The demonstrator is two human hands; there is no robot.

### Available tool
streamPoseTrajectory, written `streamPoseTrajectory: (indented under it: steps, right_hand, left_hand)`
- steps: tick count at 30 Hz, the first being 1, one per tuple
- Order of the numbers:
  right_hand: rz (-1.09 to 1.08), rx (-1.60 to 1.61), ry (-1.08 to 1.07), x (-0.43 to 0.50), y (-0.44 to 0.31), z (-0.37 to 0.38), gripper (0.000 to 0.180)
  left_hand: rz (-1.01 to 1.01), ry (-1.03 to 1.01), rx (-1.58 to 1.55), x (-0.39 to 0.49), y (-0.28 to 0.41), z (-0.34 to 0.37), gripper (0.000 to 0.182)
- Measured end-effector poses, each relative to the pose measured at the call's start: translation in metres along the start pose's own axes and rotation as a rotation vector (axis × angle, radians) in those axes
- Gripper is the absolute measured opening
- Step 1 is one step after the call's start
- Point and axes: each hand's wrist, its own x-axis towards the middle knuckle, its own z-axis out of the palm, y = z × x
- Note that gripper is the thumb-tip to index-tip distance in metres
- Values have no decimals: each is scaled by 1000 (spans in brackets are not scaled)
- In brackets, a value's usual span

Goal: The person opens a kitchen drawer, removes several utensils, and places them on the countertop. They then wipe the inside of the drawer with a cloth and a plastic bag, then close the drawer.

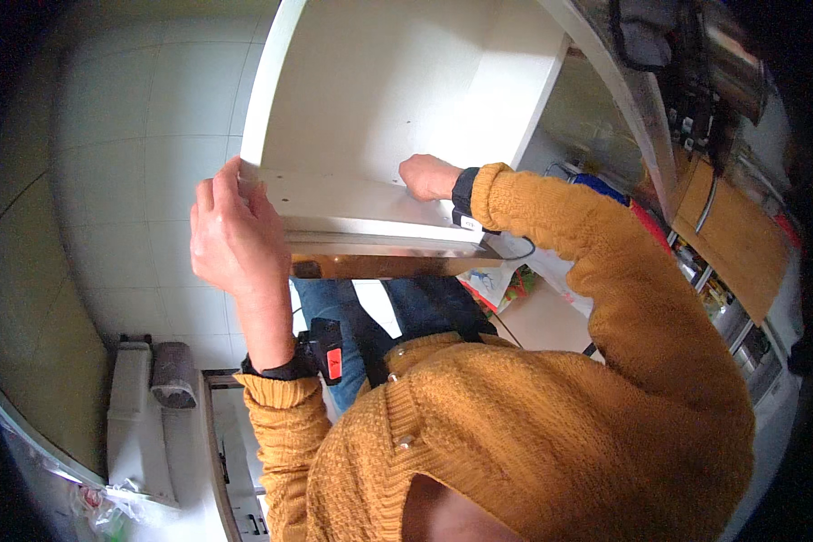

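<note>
A white box-shaped compartment [379,101], drawer-like, lies open before me, with small holes in its inner panels. A glossy brown front edge [393,265] with a metal strip runs along its near side. My left hand [227,227] grips the compartment's near left corner, its thumb on the inner side and fingers over the rim. Inside, near the right end of the front panel [352,203], my right hand [425,177] is curled and turned palm-down. Its fingertips are hidden, so whether it holds anything cannot be told. Both wrists wear black straps.
Pale tiles [190,183] stretch along the left. A white ledge with a grey box-like object [174,372] and plastic bags [105,505] is at lower left. To the right are a brown board [735,237], metal rails, dark metal items [711,61] and a printed bag [491,281].
</note>
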Motion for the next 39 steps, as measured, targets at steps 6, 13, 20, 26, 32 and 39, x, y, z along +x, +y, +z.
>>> streamPoseTrajectory:
  steps: [6,13,20,26,32,39]
  right_hand:
    - [131,93,122,32,-22,-3,15]
    - [3,163,313,89,-68,-38,18]
    - [-294,345,561,95,-81,-69,30]
    - [-486,194,400,100,-98,-58,35]
    - [-360,275,125,48,-61,-57,29]
    - [-765,601,566,26,-116,-57,21]
  left_hand:
    - [10,-34,-1,-2,2,2,35]
    - [-11,-51,5,-1,4,1,35]
    - [25,-51,-49,0,2,1,35]
    - [-16,-68,-9,8,1,1,30]
    - [-12,-30,-79,1,1,2,22]
    - [-59,56,-249,-2,-2,7,31]
